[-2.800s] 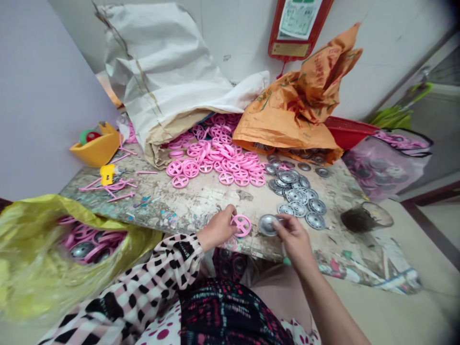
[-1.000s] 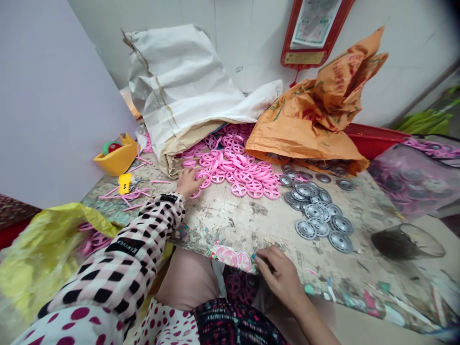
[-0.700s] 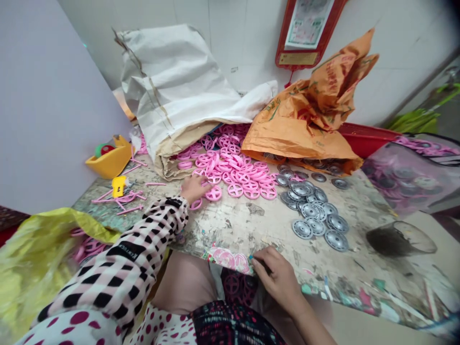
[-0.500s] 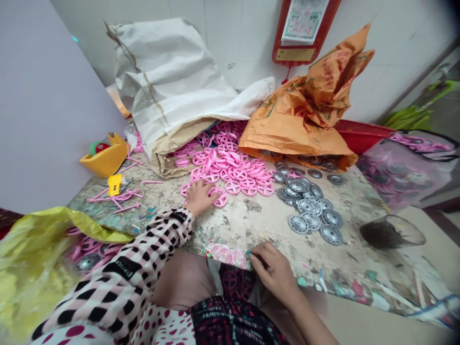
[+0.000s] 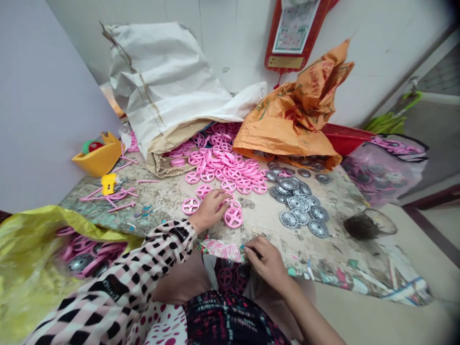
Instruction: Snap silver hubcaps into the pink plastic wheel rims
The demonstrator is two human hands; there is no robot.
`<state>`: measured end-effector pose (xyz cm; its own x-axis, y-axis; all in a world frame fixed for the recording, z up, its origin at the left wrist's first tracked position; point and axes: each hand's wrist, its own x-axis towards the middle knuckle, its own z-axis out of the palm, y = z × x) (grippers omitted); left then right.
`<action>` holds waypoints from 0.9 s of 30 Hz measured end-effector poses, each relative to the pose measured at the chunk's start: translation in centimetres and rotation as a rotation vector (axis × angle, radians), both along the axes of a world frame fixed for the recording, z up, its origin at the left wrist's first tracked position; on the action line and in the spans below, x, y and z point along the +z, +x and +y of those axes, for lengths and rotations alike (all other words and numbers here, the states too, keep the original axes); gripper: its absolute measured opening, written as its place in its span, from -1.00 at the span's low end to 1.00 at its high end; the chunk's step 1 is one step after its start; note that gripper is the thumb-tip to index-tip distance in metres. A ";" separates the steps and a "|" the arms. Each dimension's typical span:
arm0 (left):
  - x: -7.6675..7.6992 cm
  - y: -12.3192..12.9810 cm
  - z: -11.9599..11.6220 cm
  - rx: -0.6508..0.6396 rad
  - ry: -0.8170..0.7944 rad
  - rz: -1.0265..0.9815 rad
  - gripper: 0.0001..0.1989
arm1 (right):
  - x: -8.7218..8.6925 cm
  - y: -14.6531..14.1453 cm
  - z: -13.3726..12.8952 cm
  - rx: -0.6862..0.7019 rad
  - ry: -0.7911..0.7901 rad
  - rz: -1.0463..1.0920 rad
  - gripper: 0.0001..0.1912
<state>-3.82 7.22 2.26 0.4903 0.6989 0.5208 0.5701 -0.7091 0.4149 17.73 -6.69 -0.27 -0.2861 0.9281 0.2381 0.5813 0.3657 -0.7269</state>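
My left hand (image 5: 210, 211) lies palm down on the table, its fingers spread and slightly bent over several loose pink wheel rings. One pink spoked ring (image 5: 233, 217) lies by its fingertips, and another ring (image 5: 190, 206) is left of the hand. Behind them spreads a heap of pink rings (image 5: 230, 165). My right hand (image 5: 266, 261) rests at the table's front edge, fingers loosely curled with a gap at the thumb; I see nothing in it. Silver hubcap-like discs (image 5: 297, 203) lie in a pile farther back on the right.
A white sack (image 5: 168, 81) and an orange sack (image 5: 287, 124) lie open at the back. Pink rods (image 5: 122, 206) and a yellow holder (image 5: 97, 158) are at left. A dark-bottomed cup (image 5: 370, 225) stands right. A yellow bag (image 5: 32, 258) holds wheels.
My left hand has moved toward the table's front edge and slightly right, and several pink rings have come away from the heap with it. My right hand stays at the edge.
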 end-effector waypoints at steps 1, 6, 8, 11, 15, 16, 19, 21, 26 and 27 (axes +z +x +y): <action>0.3 -0.4 -0.1 0.013 0.020 0.022 -0.73 | 0.1 0.5 0.3 0.009 -0.004 0.007 -0.75; 1.4 -2.1 -1.7 0.093 0.039 0.172 -0.79 | 0.8 5.8 3.5 -0.399 0.108 -0.267 -0.71; 1.3 -2.0 -2.8 0.065 0.017 0.262 -0.80 | 0.9 7.8 4.7 -0.543 0.105 -0.564 -0.65; 0.6 -1.2 -4.3 0.015 -0.020 0.405 -0.81 | 1.0 9.2 5.6 -0.555 0.050 -0.898 -0.57; -0.2 -0.1 -5.0 0.030 -0.046 0.531 -0.84 | 1.0 8.9 5.1 -0.457 0.073 -1.066 -0.59; -0.2 0.0 -5.0 0.025 -0.047 0.538 -0.83 | 1.0 8.9 4.9 -0.445 0.088 -1.085 -0.60; 0.1 0.0 -5.5 -0.044 -0.059 0.503 -0.83 | 1.2 9.4 4.4 -0.461 0.090 -1.119 -0.60; 0.2 -0.1 -6.3 -0.118 -0.098 0.454 -0.85 | 1.3 10.1 4.3 -0.502 0.069 -1.109 -0.58; -0.4 0.3 -8.3 -0.018 -0.310 0.240 -0.76 | 1.8 10.7 3.9 -0.626 0.060 -0.918 -0.56; -0.6 0.6 -8.4 0.044 -0.349 0.207 -0.68 | 1.9 10.2 3.9 -0.656 0.064 -0.809 -0.57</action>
